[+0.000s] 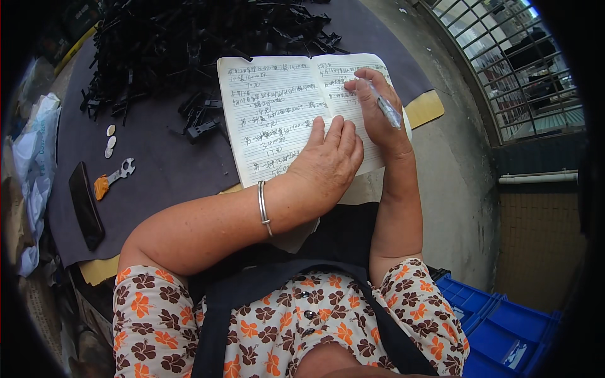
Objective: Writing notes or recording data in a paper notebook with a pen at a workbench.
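A lined notebook (277,126) lies open at the table's near edge, both pages bearing handwriting. My left hand (328,160) rests flat across its lower middle, fingers stretched out and pointing up the page; a silver bangle is on that wrist. Over the right page, my right hand (378,113) holds a clear-barrelled pen (386,111) between thumb and fingers. The pen slants back across the hand, and its tip is hidden by the fingers. Beyond the notebook's top left corner lies a large heap of black plastic parts (170,50).
On the dark cloth-covered table (170,170) at left are a wrench with an orange grip (115,178), a black phone-shaped slab (86,206) and several coins (110,142). A plastic bag (41,164) hangs at the left edge. Blue crates (510,327) stand lower right; a barred window (504,57) is upper right.
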Motion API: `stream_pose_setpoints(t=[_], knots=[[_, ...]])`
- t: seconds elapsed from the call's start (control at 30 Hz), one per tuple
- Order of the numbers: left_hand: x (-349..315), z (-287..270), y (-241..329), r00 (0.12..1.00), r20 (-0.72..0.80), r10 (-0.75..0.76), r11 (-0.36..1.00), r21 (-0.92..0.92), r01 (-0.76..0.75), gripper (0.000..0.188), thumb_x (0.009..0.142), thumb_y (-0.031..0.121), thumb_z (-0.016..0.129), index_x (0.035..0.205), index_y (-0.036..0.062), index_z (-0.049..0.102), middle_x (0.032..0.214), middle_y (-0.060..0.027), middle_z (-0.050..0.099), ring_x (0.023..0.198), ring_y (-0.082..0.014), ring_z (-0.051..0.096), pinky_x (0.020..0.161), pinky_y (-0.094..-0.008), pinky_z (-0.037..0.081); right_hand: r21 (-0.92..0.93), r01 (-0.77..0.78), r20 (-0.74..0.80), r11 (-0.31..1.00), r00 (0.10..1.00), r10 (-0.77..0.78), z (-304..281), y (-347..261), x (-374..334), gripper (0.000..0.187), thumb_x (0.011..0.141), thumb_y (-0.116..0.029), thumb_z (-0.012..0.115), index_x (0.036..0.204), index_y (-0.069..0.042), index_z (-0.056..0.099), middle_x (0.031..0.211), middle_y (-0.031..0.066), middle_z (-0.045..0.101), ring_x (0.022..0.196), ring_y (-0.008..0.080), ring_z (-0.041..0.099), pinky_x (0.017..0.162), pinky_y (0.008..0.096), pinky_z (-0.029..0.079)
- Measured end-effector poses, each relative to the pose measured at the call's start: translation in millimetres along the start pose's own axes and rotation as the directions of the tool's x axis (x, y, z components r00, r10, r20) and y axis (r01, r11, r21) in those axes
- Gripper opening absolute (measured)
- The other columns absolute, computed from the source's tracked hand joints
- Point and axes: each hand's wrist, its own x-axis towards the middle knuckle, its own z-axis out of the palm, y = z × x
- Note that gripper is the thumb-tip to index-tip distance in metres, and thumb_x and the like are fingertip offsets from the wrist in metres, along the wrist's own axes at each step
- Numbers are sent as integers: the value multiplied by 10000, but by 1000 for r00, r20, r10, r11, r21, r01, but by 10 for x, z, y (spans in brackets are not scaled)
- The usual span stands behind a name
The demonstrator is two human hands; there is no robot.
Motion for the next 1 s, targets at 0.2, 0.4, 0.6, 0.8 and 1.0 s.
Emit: stream_pose_setpoints(t=[0.2,0.4,0.6,0.8,1.0], knots=[[8,-21,9,1000,19,-13,1000,26,13,692,784,306,655,1285,-119,437,1335,-301,428,1291,-422,399,1051,-573,309,16,1,-2,1000,1000,-1,-7,-18,-2,345,936,-329,517,1058,-20,608,1074,148,649,1001,328,586,937,403,388],[6,-16,2,1000,12,-12,1000,16,12,695,778,303,661,1284,-119,438,1334,-302,428,1289,-424,400,1050,-574,309,23,1,0,1000,1000,-1,-6,-1,-1,340,935,-329,521,1064,-26,608,1073,148,650,994,327,586,935,400,389],[8,-15,4,1000,10,-13,1000,17,13,693,778,304,659,1282,-117,441,1335,-301,427,1288,-423,400,1049,-571,311,17,-5,-6,1000,1000,5,-1,2,-5,330,932,-324,526,1059,-31,608,1064,146,652,981,330,588,922,398,398],[4,-4,2,1000,-8,-14,1000,12,14,679,785,302,650,1278,-116,444,1331,-295,432,1286,-421,402,1047,-569,311,25,12,-9,1000,1000,-12,-5,-5,-6,305,929,-303,532,1044,-31,609,1044,140,656,962,333,592,910,401,407],[6,-21,-1,1000,14,-8,1000,30,8,687,790,316,647,1281,-118,440,1333,-299,428,1289,-421,398,1048,-569,311,29,17,-9,999,1000,-17,-4,-11,-6,300,927,-296,534,1040,-29,611,1038,139,657,956,334,593,908,402,407]])
